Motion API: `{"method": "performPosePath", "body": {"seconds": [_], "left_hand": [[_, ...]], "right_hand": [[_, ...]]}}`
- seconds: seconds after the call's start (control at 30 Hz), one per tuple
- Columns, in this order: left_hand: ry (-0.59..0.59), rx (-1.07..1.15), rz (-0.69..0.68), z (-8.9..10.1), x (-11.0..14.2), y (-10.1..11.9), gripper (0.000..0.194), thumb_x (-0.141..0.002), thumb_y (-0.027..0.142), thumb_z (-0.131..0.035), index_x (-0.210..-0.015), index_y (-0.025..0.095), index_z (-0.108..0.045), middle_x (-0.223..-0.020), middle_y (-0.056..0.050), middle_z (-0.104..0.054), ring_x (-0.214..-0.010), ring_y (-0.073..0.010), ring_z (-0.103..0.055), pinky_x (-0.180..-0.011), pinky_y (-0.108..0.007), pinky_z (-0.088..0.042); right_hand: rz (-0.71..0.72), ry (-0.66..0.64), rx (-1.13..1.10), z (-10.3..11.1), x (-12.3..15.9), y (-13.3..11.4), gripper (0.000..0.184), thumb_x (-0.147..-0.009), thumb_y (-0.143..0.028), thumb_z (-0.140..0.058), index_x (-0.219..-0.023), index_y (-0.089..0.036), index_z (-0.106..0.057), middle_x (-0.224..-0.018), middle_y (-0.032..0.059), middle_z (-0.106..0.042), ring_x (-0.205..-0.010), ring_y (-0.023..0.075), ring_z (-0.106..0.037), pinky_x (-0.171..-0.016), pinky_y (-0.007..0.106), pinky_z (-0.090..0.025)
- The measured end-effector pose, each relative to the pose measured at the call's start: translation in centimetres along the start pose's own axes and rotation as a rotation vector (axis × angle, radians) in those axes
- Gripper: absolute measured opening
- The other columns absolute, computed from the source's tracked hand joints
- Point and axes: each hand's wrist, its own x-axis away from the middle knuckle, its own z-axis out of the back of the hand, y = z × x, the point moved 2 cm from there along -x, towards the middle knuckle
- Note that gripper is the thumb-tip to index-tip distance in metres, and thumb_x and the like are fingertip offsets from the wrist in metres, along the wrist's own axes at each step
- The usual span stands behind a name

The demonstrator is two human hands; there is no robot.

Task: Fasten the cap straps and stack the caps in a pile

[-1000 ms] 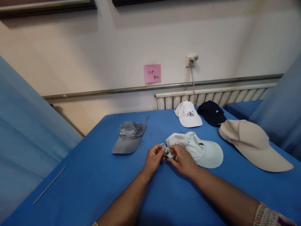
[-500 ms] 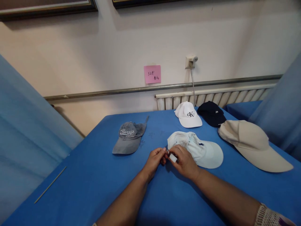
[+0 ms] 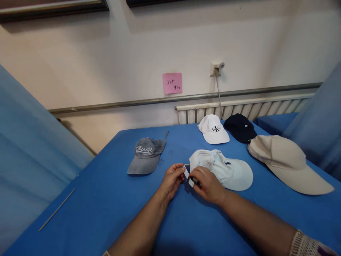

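At the lower left of the frame a thin stick (image 3: 57,210) lies slantwise on the blue table cover (image 3: 106,199), well apart from my fingers, so it seems to hinder nothing there. Left of centre sits the grey cap (image 3: 145,154), brim towards me, its loose strap end jutting up behind.

Just below the centre, my left hand (image 3: 171,179) pinches one end of a white strap (image 3: 186,172) between thumb and fingertips, probably to steady it. My right hand (image 3: 209,185) is curled round the strap's lower end and a small dark piece, too hidden to identify; two grips presumably keep so short a band spread.

Above my right hand stands the white cap (image 3: 211,129), then, right of centre, the pale cap (image 3: 237,173) lies brim to the right, which puts its back opening by my fingers. The navy cap (image 3: 238,128) sits behind it, and the big beige cap (image 3: 287,156) fills the right side, leaving elbow room in front.
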Motion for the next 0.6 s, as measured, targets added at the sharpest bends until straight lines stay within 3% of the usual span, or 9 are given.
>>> {"method": "performPosePath", "body": {"seconds": [0.27,0.37,0.47,0.6], "left_hand": [[0.14,0.155,-0.099,1.4,-1.3,0.9,0.023,-0.069,0.015,-0.077,-0.085,0.014,-0.061,-0.067,0.002,-0.062,-0.057,-0.008,-0.058,-0.058,-0.019,-0.048],[0.157,0.19,-0.124,1.8,-1.3,1.8,0.019,-0.072,0.012,-0.073,-0.086,0.015,-0.06,-0.074,0.0,-0.066,-0.067,-0.0097,-0.064,-0.067,-0.02,-0.051],[0.14,0.15,-0.118,1.5,-0.9,1.9,0.024,-0.071,0.017,-0.074,-0.091,0.016,-0.06,-0.086,-0.003,-0.069,-0.08,-0.0148,-0.068,-0.07,-0.023,-0.053],[-0.018,-0.159,-0.114,0.2,0.1,0.9,0.029,-0.073,0.036,-0.075,-0.087,0.014,-0.062,-0.075,-0.002,-0.067,-0.067,-0.0124,-0.063,-0.061,-0.022,-0.048]], "right_hand": [[0.046,-0.031,-0.028,0.4,0.2,-1.0,0.025,-0.081,-0.012,-0.055,-0.105,-0.021,-0.054,-0.094,0.0077,-0.061,-0.087,0.0227,-0.055,-0.077,0.036,-0.045],[0.054,-0.016,-0.03,0.3,0.3,-1.2,0.024,-0.084,-0.015,-0.055,-0.106,-0.021,-0.052,-0.096,0.0084,-0.061,-0.087,0.0231,-0.055,-0.077,0.037,-0.044],[0.011,0.062,-0.018,0.3,0.2,-0.9,0.021,-0.085,-0.016,-0.055,-0.106,-0.021,-0.051,-0.093,0.008,-0.06,-0.085,0.0228,-0.055,-0.075,0.036,-0.044],[-0.058,0.179,0.016,0.4,0.1,0.1,0.018,-0.087,-0.018,-0.054,-0.105,-0.02,-0.05,-0.091,0.0078,-0.059,-0.083,0.0221,-0.054,-0.074,0.035,-0.044]]}}
